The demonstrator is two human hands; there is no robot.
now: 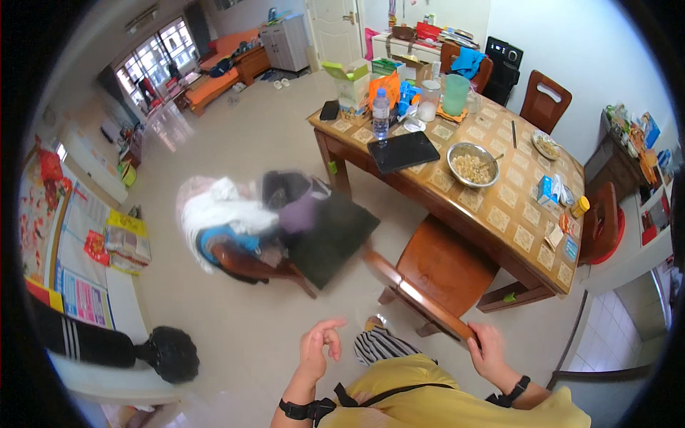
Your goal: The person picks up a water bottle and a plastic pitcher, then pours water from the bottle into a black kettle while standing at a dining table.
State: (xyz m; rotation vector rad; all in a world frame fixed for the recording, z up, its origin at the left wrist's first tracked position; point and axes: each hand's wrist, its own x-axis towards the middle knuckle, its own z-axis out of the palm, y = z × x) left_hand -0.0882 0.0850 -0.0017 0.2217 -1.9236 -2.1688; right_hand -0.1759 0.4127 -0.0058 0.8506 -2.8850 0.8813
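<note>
My right hand (492, 351) is closed over the top rail of a brown wooden chair (446, 264); its thumb lies on the near side. The chair's seat reaches partly under the edge of a dining table (524, 214). In front of my body my left hand (321, 347) is in the air with nothing in it, its fingers loosely bent and apart. Ahead of the left hand, another chair (267, 267) is heaped with clothes, among them a white garment (228, 207) and a purple one (298, 212). A dark flat panel (332, 239) lies beside the heap, blurred.
On the table stand a metal bowl of food (472, 167), a black tablet (404, 151), a water bottle (380, 118), a green pitcher (455, 96) and a plate of food (546, 145). A black bag (171, 354) hangs at the lower left. Bags (128, 242) line the left wall.
</note>
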